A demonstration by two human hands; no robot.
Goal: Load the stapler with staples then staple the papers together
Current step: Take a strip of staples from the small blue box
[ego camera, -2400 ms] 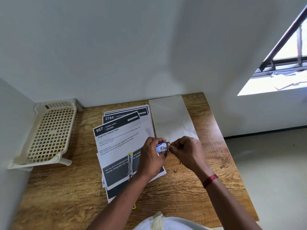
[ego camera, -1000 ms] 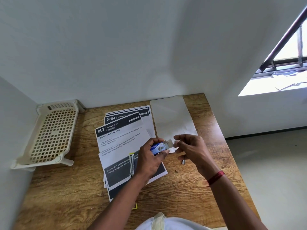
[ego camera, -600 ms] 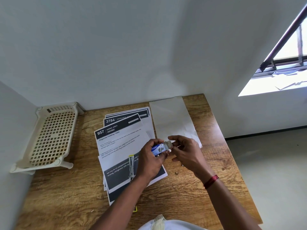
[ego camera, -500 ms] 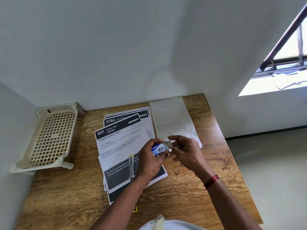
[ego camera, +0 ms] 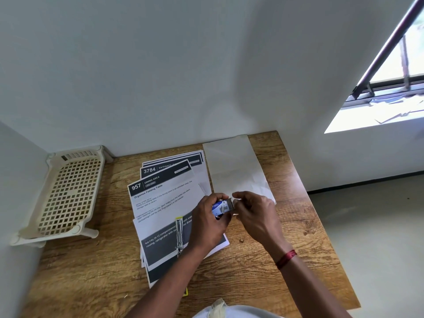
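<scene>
My left hand [ego camera: 207, 223] grips a small blue staple box [ego camera: 220, 208] above the wooden table [ego camera: 91, 274]. My right hand [ego camera: 255, 214] has its fingertips at the box's open right end, pinching its flap. The stapler [ego camera: 179, 232], swung open with its metal channel showing and a yellow tip at the far end, lies on a fanned stack of printed papers [ego camera: 160, 198]; my left forearm covers its near end. A tiny loose staple [ego camera: 241, 240] rests on the wood right of the papers.
A cream plastic lattice tray [ego camera: 66, 196] stands at the table's left against the wall. A blank white sheet [ego camera: 234, 166] lies at the back right beside the papers. The table's right edge drops to a grey floor [ego camera: 371, 237]. A window is at upper right.
My right hand, held slightly apart from the box a second ago, has come back to its open end. The left hand kept its hold on the box. Stapler and papers stayed put.
</scene>
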